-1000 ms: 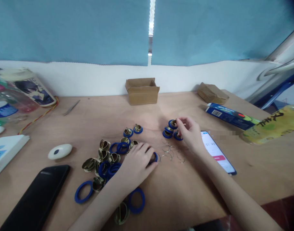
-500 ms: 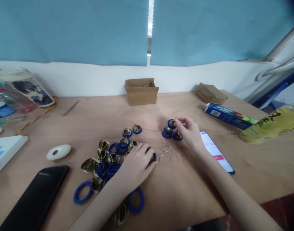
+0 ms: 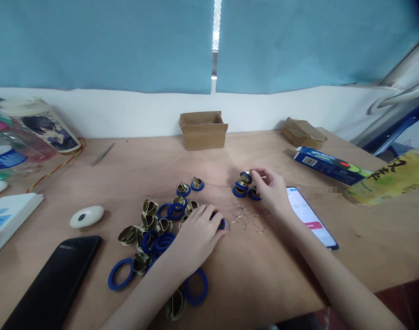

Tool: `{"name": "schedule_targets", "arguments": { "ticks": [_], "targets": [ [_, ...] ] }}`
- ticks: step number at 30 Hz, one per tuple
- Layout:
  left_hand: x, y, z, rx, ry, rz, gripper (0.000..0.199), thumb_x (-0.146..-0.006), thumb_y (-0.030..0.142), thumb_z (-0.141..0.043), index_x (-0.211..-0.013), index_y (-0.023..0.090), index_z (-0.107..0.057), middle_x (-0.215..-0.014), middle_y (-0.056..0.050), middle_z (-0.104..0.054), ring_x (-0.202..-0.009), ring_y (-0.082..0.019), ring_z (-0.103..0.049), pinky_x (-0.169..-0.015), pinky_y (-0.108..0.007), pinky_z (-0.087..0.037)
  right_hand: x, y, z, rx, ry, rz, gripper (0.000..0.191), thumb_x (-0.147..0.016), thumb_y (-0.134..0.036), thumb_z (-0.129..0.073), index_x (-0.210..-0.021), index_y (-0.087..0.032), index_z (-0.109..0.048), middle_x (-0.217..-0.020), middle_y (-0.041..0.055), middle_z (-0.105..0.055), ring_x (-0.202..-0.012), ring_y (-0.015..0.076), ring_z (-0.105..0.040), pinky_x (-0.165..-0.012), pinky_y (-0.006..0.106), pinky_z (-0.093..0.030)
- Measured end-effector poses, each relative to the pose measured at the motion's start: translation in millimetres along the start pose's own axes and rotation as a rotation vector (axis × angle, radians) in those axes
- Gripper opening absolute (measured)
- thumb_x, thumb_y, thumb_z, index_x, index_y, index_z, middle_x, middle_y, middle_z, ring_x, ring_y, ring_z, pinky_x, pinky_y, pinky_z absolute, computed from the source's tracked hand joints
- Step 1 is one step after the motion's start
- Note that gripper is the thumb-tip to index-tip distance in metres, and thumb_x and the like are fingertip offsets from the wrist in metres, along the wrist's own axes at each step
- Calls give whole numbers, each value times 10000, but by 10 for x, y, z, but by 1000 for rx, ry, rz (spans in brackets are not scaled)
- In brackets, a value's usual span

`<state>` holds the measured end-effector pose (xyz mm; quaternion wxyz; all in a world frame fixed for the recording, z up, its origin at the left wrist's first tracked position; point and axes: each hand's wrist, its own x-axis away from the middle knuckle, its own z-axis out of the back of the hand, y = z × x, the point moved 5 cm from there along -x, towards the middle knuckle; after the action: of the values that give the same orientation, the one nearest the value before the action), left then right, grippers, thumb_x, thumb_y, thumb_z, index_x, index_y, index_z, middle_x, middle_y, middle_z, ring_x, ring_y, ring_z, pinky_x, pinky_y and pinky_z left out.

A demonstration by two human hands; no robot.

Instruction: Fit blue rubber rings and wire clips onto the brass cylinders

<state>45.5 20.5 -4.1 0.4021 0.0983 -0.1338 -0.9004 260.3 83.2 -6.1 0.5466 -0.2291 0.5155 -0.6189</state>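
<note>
A: Head view. Right hand?
B: Right hand point(image 3: 270, 190) over the counter point(image 3: 264, 275), thumb and forefinger pinching the edge of the top cap point(image 3: 246, 175) on a small stack point(image 3: 241, 186). One more cap point(image 3: 254, 194) just beside the stack, near that palm.
A: Left hand?
B: Left hand point(image 3: 199, 239) palm down, fingers curled over a blue ring point(image 3: 222, 224); cannot tell whether they grip it.
A: Around them?
B: Brass caps point(image 3: 164, 225) and rings point(image 3: 156, 244) heaped left of that hand. Wire loops point(image 3: 244, 222) between the hands.
A: Farther out?
B: Lit phone point(image 3: 308, 220) beside the right wrist. Dark phone point(image 3: 54, 279) far left. Open box point(image 3: 204, 139) at the back.
</note>
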Motion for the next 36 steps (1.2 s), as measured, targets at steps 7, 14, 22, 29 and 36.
{"name": "schedule_targets", "arguments": {
  "ticks": [7,14,22,29,36],
  "targets": [
    [-2,-9,-16,-1,8,-8,130,-944,221,-566,-1060,181,-610,-1107,-99,-622,-1055,-289,-568,-929,-467,-493,17,-31,5,2,-30,-44,302,-856,-430,-588,-932,-152,-678,-773,55,-686,-483,134,-560,-436,249,-434],
    [9,-11,-9,12,46,-23,122,-949,217,-553,-1054,181,-604,-1075,-92,-613,-1033,-281,-563,-920,-455,-496,25,-81,30,26,11,-25,257,-867,-379,-560,-914,-159,-683,-743,38,-668,-499,136,-551,-468,256,-408],
    [-10,-44,-25,-51,123,6,196,-951,180,-534,-1139,147,-576,-1098,-117,-582,-1005,-284,-577,-872,-446,-528,195,-242,-196,72,-453,102,196,-911,-342,-545,-876,-178,-646,-631,-19,-567,-568,130,-505,-536,246,-375],
    [-2,-82,-42,-59,108,33,182,-944,191,-550,-1112,142,-598,-1098,-126,-566,-991,-291,-579,-861,-458,-533,345,-209,-270,309,-873,118,210,-817,-302,-697,-976,-198,-608,-635,-63,-521,-565,109,-466,-527,236,-335],
    [-2,-99,-46,-58,98,35,168,-947,191,-551,-1101,146,-601,-1114,-124,-566,-1012,-291,-579,-877,-460,-529,379,-86,-253,418,-1038,65,375,-748,-338,-788,-1033,-228,-571,-721,-55,-558,-629,126,-524,-536,235,-332]
  ]
}}
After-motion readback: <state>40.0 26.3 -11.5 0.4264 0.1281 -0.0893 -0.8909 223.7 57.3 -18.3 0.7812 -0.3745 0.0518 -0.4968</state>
